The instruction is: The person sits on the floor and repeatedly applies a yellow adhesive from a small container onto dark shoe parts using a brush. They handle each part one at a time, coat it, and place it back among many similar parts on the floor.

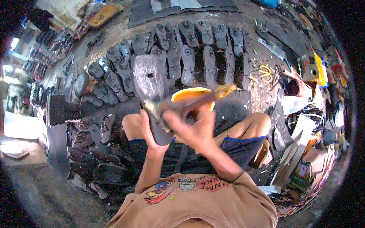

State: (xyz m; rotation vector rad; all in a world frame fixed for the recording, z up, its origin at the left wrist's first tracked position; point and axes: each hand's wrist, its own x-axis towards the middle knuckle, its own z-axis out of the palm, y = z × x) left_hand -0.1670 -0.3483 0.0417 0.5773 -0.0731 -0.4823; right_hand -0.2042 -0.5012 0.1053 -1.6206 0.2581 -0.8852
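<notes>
My left hand (149,131) is closed on the near end of a dark sandal sole (157,135) with a small hole toward its far end. A streaky whitish film covers the sole's far part. Blurred by motion, my right hand (195,131) grips what looks like a wide brush. The brush (154,114) has a pale, worn head lying across the middle of the sole, and its wooden handle points up to the right. Just beyond my right hand stands a yellow tub (192,90), partly hidden by the handle and hand.
Rows of dark soles (188,64) lie on the floor ahead. Yellow-handled scissors (265,74) rest at the right among scraps. Farther right are a yellow box (319,68) and a white board (294,152). More sandals (106,127) are piled at the left, beside my knee.
</notes>
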